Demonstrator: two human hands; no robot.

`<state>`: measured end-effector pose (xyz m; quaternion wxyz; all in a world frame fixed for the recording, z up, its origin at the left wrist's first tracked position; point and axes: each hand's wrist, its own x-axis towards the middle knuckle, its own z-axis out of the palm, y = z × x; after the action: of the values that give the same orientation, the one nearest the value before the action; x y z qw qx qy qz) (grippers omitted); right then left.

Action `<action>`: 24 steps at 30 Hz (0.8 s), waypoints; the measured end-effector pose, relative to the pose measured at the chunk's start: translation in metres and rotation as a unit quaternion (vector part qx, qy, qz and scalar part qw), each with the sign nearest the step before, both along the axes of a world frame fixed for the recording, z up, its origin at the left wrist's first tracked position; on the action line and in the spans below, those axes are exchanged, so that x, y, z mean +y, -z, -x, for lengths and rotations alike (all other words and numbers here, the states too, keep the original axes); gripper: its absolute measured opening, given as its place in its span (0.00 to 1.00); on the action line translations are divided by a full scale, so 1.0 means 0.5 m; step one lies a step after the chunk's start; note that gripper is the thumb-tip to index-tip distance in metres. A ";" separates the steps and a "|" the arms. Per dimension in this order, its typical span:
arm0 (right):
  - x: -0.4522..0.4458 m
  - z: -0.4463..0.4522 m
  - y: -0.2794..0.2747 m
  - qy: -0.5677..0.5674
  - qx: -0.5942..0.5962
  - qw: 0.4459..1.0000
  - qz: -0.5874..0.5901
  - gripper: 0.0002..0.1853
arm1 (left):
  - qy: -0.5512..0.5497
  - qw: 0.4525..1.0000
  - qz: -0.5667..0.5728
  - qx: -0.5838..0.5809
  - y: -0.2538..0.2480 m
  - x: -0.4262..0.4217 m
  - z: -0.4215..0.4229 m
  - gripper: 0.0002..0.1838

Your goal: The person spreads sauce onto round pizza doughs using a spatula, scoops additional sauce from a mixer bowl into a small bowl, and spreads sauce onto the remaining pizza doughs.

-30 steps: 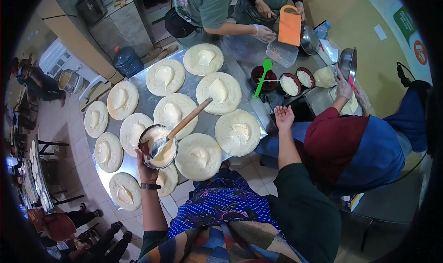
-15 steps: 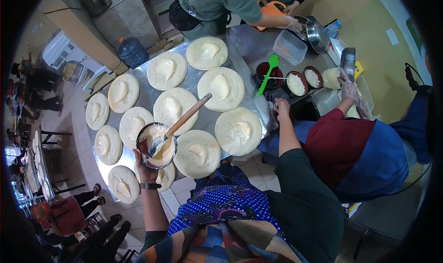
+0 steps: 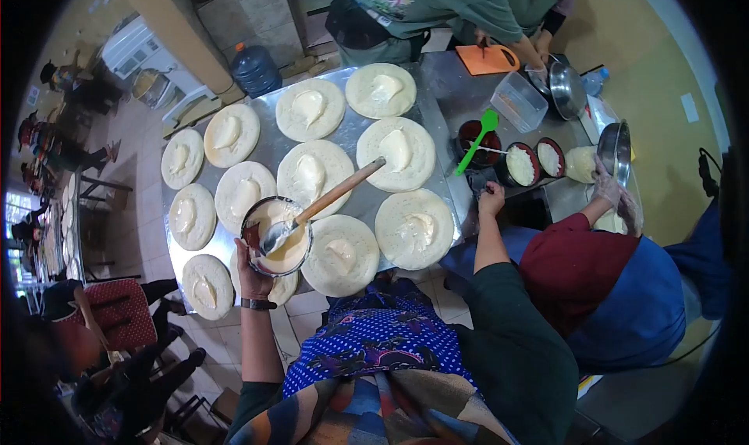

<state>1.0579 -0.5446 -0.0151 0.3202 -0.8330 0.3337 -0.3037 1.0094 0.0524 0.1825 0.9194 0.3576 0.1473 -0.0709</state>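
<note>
My left hand grips a dark bowl of creamy sauce from its left side. A spatula with a wooden handle rests in the bowl, its head smeared with sauce. Round flat doughs, each with a dollop of sauce, surround the bowl; one dough lies just to its right and another is partly hidden beneath it. My right hand is closed at the table's right part, next to a small greyish item; what its fingers hold is unclear. A green spatula lies across a dark bowl beyond it.
Two bowls of white shreds stand right of the green spatula. A gloved person in a maroon sleeve works close on my right. Across the table are other people, an orange cutting board, a clear plastic container and a metal bowl.
The view has shifted, so most things sit further right. The orange cutting board has been lowered onto the table at the back. My left hand still holds the bowl; my right hand remains closed.
</note>
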 end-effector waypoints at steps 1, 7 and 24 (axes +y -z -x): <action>0.002 -0.003 -0.004 -0.006 0.001 1.000 -0.003 0.15 | -0.005 1.000 -0.002 -0.004 -0.005 -0.005 0.002 0.34; -0.081 -0.043 0.077 0.066 0.133 0.988 -0.029 0.05 | -0.015 1.000 0.007 -0.005 -0.002 0.000 0.023 0.33; 0.583 -0.003 -0.609 -0.631 -0.068 0.725 0.267 0.24 | 0.029 0.969 -0.232 0.075 -0.008 0.027 0.058 0.33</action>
<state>1.0596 -0.2533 0.2895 0.2237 -0.8797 -0.3863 -0.1638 0.9806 0.0658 0.1864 0.7952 0.5590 0.2177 -0.0882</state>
